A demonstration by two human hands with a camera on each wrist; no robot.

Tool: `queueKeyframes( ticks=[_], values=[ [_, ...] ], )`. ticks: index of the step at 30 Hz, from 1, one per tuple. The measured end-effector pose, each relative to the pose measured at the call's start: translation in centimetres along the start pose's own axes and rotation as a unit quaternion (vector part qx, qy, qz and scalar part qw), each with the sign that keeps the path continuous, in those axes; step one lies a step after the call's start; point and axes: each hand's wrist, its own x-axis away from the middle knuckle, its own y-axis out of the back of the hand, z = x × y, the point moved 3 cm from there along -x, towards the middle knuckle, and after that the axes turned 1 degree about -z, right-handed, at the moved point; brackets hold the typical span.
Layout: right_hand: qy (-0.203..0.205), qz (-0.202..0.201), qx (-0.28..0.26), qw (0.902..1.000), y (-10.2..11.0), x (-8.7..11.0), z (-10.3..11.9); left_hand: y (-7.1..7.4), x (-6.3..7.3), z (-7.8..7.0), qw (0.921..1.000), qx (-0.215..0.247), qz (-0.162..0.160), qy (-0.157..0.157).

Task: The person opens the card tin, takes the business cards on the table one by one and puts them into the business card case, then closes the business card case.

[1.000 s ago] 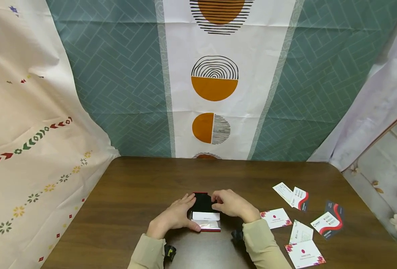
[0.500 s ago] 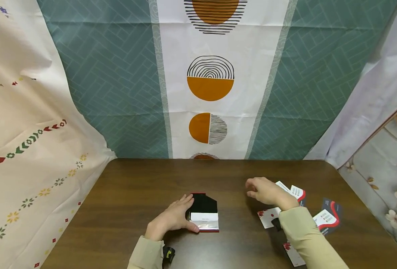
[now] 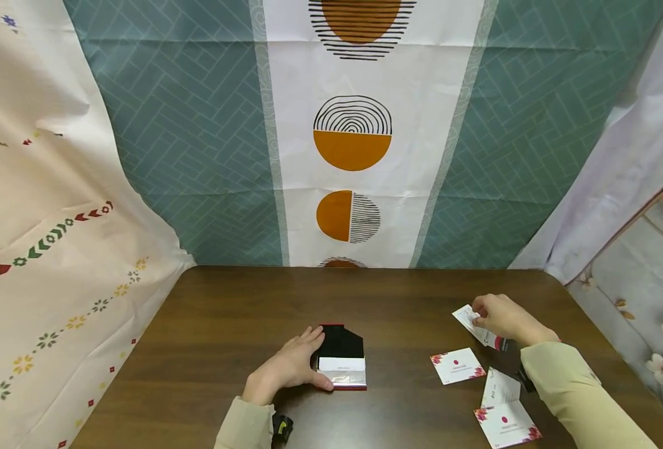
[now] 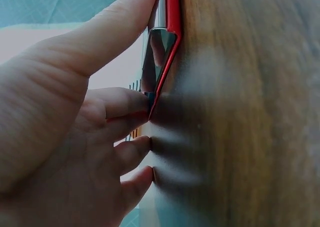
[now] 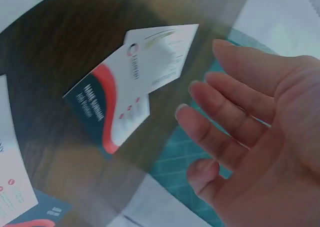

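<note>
A black business card holder [image 3: 342,343] with red edges lies opened on the table, a white card strip and a shiny metal part at its near end. My left hand [image 3: 292,368] holds it by its left side, thumb at the near end and index finger farther up; the left wrist view shows the holder's red edge [image 4: 173,17] beside the thumb. My right hand [image 3: 508,318] hovers over two overlapping business cards [image 3: 468,317] at the right. In the right wrist view its fingers are loosely bent, apart from the white, red and dark card [image 5: 115,97].
A white card with red flowers [image 3: 457,366] lies between the holder and the right arm. Nearer, another flowered card [image 3: 508,425] overlaps a pale card [image 3: 499,388]. More cards [image 5: 15,162] show at the right wrist view's left edge. Fabric hangs behind the wooden table [image 3: 241,299].
My right hand has left the card holder and travelled right, to above the overlapping cards at the back right. My left hand has stayed at the holder.
</note>
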Motion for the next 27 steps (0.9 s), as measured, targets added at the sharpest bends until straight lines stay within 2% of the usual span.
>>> queueKeyframes(
  ticks=[3, 6, 12, 21, 27],
  values=[
    [-0.028, -0.002, 0.004, 0.9996, -0.5, -0.3, -0.4, 0.1, 0.1, 0.1, 1.0, -0.001, 0.0, -0.001],
    [-0.07, 0.012, -0.004, 0.9974, -1.1, -0.7, -0.7, 0.2, 0.1, 0.2, 1.0, -0.004, -0.005, -0.003],
    [-0.162, 0.044, -0.014, 0.9856, -1.6, -0.8, -1.3, 0.0, 0.1, 0.2, 0.9999, 0.01, -0.006, -0.009],
    [-0.187, 0.06, -0.045, 0.9794, -1.7, -0.8, -2.5, -0.1, 0.1, 0.3, 1.0, 0.007, -0.002, -0.005],
    [-0.201, 0.061, -0.04, 0.9768, -1.9, -0.6, -2.8, -0.1, 0.0, 0.2, 0.9999, 0.01, -0.001, -0.003]
  ],
)
